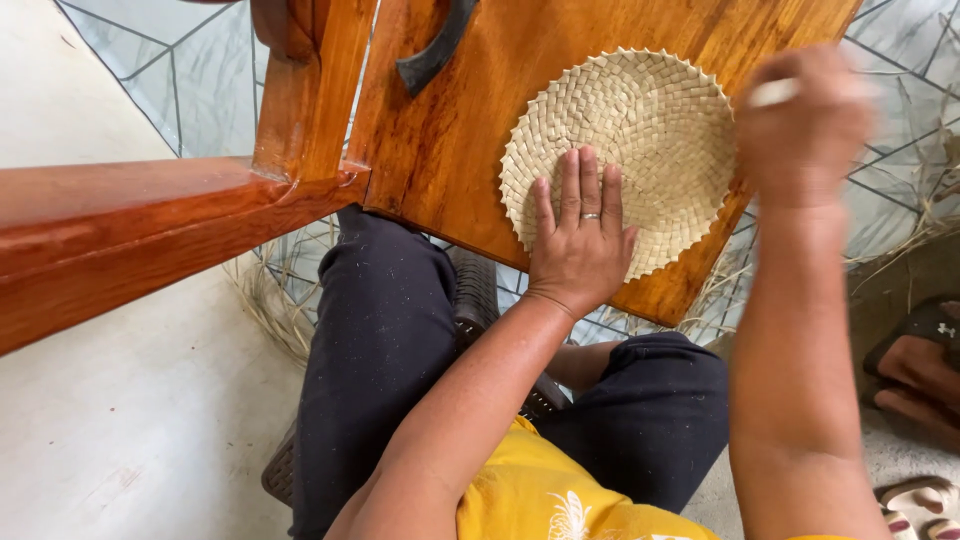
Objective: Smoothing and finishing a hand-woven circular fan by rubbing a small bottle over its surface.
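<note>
- Head view, far left: a polished red-brown wooden rail (120,235) ran across the corner, joined to an upright post (305,90).
- Next came the wooden desk (450,120), a tilted board sloping toward the person's knees, with a dark curved handle (435,50) near its top edge.
- On the desk lay a round woven mat (640,130) of pale straw, flat on the wood, its toothed rim close to the board's lower edge. Being round, it had no clear long axis and pointed nowhere.
- The left hand (580,235) rested palm-down on the mat's near edge, fingers (570,190) spread and straight, a ring on one; the grip was open, grasping nothing, seemingly pressing to keep the mat from sliding down the slope.
- The right hand (805,125) hung raised above the mat's right side, blurred; something pale showed at its top, but I cannot tell whether the grip was closed on it.
- Far right, loose straw (925,200) and sandals (915,360) lay on the floor.
</note>
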